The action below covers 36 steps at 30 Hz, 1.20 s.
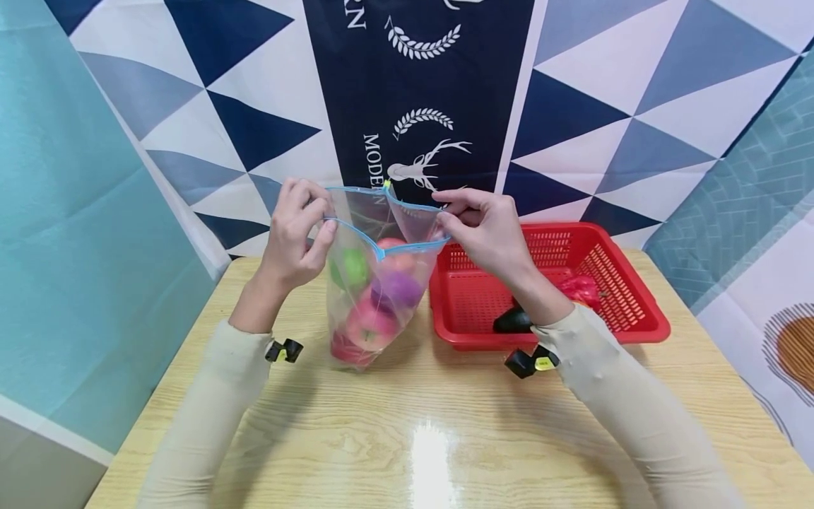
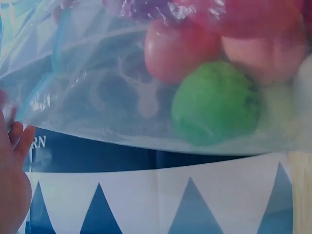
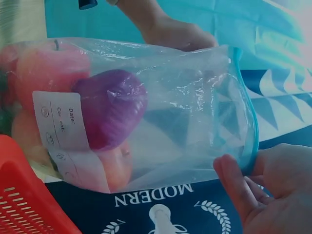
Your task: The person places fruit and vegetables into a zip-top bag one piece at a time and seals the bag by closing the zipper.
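Note:
A clear zip bag (image 1: 416, 246) with a blue zip rim stands upright over the table, its mouth spread wide. My left hand (image 1: 299, 230) pinches the rim's left side between thumb and fingers. On the opposite side, my right hand (image 1: 490, 233) pinches the rim near its right corner. Through the plastic show red apples (image 1: 370, 326), a round green fruit (image 2: 217, 105) and a lobed purple fruit (image 3: 114, 109), all low in the bag. A white printed label (image 3: 68, 139) faces the right wrist view. A yellow-green zip slider (image 1: 386, 184) sits at the rim's far corner.
Right of the bag stands a red plastic basket (image 1: 551, 338). It holds a dark glossy vegetable (image 1: 511, 320) and a wrinkled red pepper (image 1: 581, 290), partly hidden by my right forearm. A patterned cloth (image 1: 420, 85) hangs behind the wooden table (image 1: 356, 438).

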### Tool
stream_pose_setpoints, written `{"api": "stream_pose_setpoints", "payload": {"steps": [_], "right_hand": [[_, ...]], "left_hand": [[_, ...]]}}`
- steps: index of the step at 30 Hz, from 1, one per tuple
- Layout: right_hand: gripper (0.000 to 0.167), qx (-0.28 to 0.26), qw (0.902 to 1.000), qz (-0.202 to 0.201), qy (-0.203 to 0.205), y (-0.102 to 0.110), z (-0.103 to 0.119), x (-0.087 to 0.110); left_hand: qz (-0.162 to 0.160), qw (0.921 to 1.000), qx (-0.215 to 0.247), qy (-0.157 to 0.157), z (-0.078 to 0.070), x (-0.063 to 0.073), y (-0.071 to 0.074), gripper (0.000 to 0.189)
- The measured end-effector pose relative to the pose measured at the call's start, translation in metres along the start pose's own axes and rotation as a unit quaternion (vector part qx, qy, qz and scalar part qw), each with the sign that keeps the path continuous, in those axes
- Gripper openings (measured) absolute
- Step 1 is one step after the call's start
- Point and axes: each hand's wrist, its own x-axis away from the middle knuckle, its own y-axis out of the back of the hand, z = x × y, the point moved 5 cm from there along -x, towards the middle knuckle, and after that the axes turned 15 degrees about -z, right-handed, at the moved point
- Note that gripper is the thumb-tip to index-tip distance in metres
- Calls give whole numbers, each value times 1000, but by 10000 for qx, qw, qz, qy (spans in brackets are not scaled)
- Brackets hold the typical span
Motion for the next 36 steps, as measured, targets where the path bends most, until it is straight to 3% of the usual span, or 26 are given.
{"api": "stream_pose_setpoints", "payload": {"steps": [8,17,22,27,31,36], "right_hand": [[26,170,9997,104,-105,0,-5,0],[23,698,9944,520,-593,14,-25,7],[24,1080,9900,702,-578,24,-28,6],[28,1054,9863,981,-807,29,-31,-1],[33,1151,9789,1303,-1077,36,-41,-11],[31,1782,9620,1782,-1048,44,-55,-19]], "left_hand": [[167,9999,31,13,1,8,-4,28],[927,9952,-208,-234,-10,31,-19,22],[947,9948,-213,-294,-12,35,-22,21],[959,9947,-239,-292,-13,35,-22,22],[961,9947,-250,-277,-15,37,-20,23],[1010,9945,-169,-217,-15,41,-21,21]]}}
